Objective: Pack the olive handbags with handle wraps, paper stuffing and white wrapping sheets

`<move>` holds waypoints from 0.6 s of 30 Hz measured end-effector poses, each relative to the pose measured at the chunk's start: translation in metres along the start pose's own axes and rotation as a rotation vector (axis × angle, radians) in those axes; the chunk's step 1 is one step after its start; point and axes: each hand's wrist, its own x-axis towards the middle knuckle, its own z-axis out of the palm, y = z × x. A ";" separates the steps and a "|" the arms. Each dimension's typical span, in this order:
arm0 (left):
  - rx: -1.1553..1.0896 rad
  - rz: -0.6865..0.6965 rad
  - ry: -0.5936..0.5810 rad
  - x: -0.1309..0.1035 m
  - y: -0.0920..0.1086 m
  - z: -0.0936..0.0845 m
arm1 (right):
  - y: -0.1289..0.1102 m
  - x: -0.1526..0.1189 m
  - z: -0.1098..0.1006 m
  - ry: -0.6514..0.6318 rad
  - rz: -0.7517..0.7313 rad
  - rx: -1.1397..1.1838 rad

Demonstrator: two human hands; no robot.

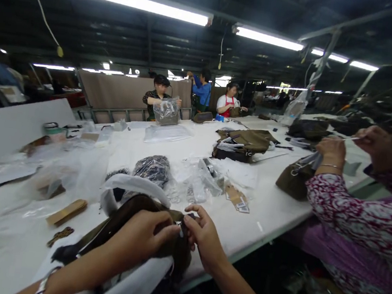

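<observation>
A dark olive-brown handbag [141,203] lies in front of me at the table edge, its handles [137,185] wrapped in white padding. My left hand [147,234] rests over the top of the bag, with its fingers curled on the fabric and the thumb pointing at a small metal fitting [179,227] on the bag's right end. Beside that fitting, my right hand [202,238] pinches the end of the bag between thumb and fingers. The exact part between those fingertips is hidden. The bag's underside and part of its front are covered by my left forearm.
Behind the bag lie a plastic-wrapped dark bundle [153,169] and tan tags [237,199]. Brown card pieces [67,212] and a chain [59,236] are at left. More olive bags [250,141] sit farther back. A co-worker's patterned sleeve [346,203] is close at right.
</observation>
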 end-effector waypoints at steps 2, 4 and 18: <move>0.162 -0.051 -0.028 0.006 0.013 -0.003 | -0.002 -0.001 0.006 0.019 -0.008 0.007; 0.291 -0.080 -0.057 0.012 0.022 -0.003 | -0.004 -0.001 0.009 0.041 -0.011 -0.013; 0.281 -0.022 0.001 0.015 0.016 0.000 | -0.011 0.002 0.007 0.139 -0.303 -0.439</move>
